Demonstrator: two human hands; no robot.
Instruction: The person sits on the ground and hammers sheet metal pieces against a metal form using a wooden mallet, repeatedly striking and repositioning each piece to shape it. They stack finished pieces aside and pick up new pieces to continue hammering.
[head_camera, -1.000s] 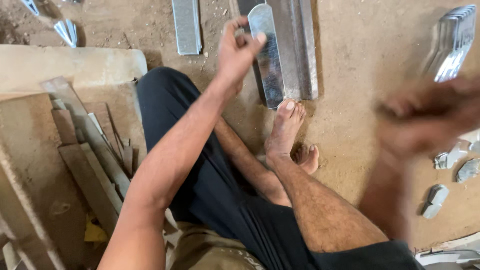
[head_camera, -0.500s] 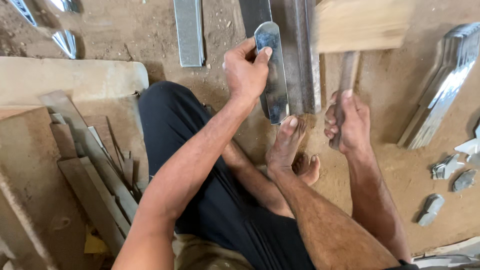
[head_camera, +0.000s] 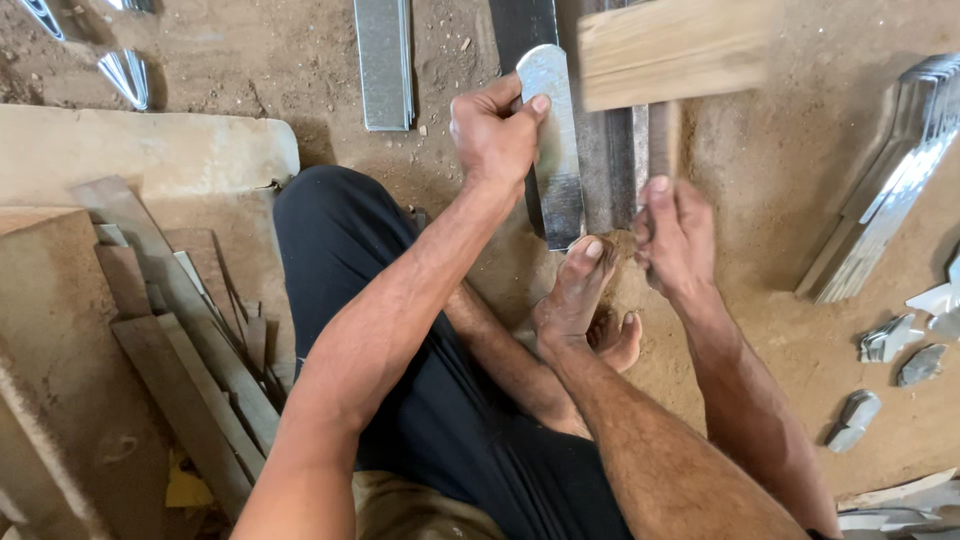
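Head view: a dusty, sandy dirt floor (head_camera: 790, 330) is seen, with worn wooden planks (head_camera: 190, 360) piled beside a pale stone slab (head_camera: 150, 150). A flat galvanised steel strip (head_camera: 384, 60) is laid further out, a stack of bent shiny metal blades (head_camera: 890, 190) off to the side, small metal offcuts (head_camera: 880, 345) scattered near. The rounded silver metal blade piece (head_camera: 553, 140) is pinned on a dark steel bar (head_camera: 610, 160), gripped by the left hand (head_camera: 495, 135) and pressed by a bare foot (head_camera: 578, 290). A blurry wooden mallet (head_camera: 665, 60) is clutched by the right hand (head_camera: 675, 240).

A rough dirt-floor metal workshop: cut metal strips (head_camera: 880, 200) stack right of the hands, wood scraps (head_camera: 190, 340) lie left.
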